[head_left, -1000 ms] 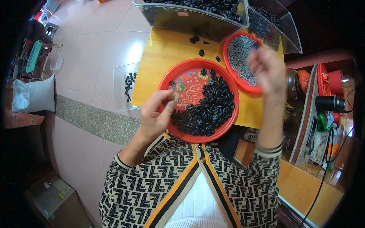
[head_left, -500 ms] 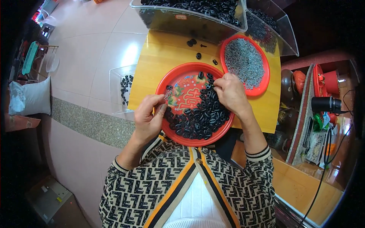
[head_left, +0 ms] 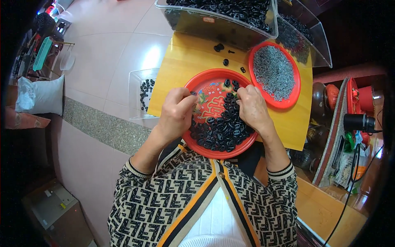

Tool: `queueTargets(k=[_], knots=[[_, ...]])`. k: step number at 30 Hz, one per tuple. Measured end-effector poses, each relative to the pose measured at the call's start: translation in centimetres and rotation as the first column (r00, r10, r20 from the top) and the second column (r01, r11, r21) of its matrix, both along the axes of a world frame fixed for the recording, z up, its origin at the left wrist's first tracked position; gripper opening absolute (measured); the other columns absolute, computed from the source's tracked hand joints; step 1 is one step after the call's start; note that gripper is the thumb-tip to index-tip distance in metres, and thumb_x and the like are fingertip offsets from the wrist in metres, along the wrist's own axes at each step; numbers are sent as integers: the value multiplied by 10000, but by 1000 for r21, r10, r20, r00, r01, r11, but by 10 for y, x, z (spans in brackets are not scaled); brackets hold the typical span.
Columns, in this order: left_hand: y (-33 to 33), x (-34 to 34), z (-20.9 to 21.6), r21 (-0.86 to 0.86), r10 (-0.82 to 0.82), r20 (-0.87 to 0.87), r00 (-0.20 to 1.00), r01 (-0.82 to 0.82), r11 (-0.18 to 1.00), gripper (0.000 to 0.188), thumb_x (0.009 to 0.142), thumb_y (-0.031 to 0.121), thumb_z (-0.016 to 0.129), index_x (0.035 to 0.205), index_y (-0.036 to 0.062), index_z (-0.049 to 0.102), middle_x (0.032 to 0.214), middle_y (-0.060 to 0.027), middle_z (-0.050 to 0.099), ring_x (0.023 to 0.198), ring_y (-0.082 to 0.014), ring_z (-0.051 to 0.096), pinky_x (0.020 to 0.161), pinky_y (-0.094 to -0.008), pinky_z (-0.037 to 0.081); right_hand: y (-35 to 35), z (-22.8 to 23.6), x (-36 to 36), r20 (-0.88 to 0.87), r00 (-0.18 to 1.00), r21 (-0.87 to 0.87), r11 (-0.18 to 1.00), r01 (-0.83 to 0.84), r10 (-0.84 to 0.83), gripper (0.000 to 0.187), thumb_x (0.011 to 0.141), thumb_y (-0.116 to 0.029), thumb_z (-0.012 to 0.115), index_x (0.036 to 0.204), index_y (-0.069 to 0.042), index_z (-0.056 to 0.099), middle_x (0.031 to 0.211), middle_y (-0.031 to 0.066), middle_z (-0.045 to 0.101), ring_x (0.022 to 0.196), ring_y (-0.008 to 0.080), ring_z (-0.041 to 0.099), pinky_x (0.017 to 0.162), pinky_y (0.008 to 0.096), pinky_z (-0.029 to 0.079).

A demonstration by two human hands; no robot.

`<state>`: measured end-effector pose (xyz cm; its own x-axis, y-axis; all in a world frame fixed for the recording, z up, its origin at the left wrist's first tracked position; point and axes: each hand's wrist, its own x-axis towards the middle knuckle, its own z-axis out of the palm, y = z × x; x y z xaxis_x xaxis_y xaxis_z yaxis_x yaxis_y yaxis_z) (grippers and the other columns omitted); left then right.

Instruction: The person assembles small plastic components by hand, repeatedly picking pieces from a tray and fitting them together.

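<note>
A round red tray [head_left: 224,155] with a printed floral pattern holds many small black oval parts with holes [head_left: 222,131], heaped toward its near and right side. Over the tray's left rim, my left hand [head_left: 177,113] is closed in a fist-like pinch. Thin greyish bits show by its fingertips, too small to name. My right hand [head_left: 254,109] pinches above the right edge of the heap, thumb and forefinger together. Whatever sits between those fingers is hidden or tiny. To the right, a red oval tray [head_left: 297,96] is full of small grey screw-like pieces [head_left: 275,72].
Yellow board [head_left: 168,82] lies under the trays. Clear plastic bins [head_left: 230,29] of black parts stand at the back; another clear bin [head_left: 135,92] with a few parts sits at left. Loose black pieces [head_left: 226,62] lie behind the tray. A cluttered shelf [head_left: 333,136] borders the right.
My left hand has turned and moved in over the tray's left side, its fingers curled tighter. My right hand has come slightly nearer, still pinching. The whole view has shifted a little.
</note>
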<state>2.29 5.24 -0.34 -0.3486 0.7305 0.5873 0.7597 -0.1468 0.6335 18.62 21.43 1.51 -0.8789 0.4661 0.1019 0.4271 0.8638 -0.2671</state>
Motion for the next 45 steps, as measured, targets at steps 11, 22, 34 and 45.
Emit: queueTargets(k=[11, 22, 34, 45], knots=[[39, -6, 7, -425, -132, -457, 879, -85, 901, 46, 566, 76, 582, 603, 49, 586, 752, -89, 503, 767, -249, 469, 678, -361, 340, -3, 10, 17, -255, 946, -421, 904, 77, -199, 70, 714, 0, 544, 749, 7, 483, 700, 167, 519, 704, 344, 521, 617, 391, 409], [41, 3, 6, -543, -234, -610, 757, -184, 819, 107, 644, 111, 511, 693, 30, 562, 780, -97, 481, 810, -253, 444, 719, -377, 313, 0, 7, 25, -288, 775, -931, 353, -90, -563, 35, 821, -27, 508, 798, -8, 490, 728, 44, 566, 648, 107, 544, 578, 221, 449], [19, 11, 10, -124, -237, 216, 947, 268, 955, 42, 794, 2, 456, 755, -4, 441, 796, -104, 511, 704, -202, 520, 616, -302, 421, -20, 6, 33, -234, 736, -966, 64, -252, -635, 60, 809, -34, 518, 866, -21, 501, 698, 36, 551, 596, 89, 533, 522, 191, 428], [2, 26, 3, 274, -249, 961, -116, 354, 894, 29, 837, 34, 505, 830, 22, 480, 728, -74, 558, 608, -133, 551, 536, -213, 431, -51, 18, 27, -319, 794, -948, 180, -263, -517, 158, 807, -17, 550, 957, 31, 551, 768, 58, 587, 679, 104, 567, 620, 216, 474]])
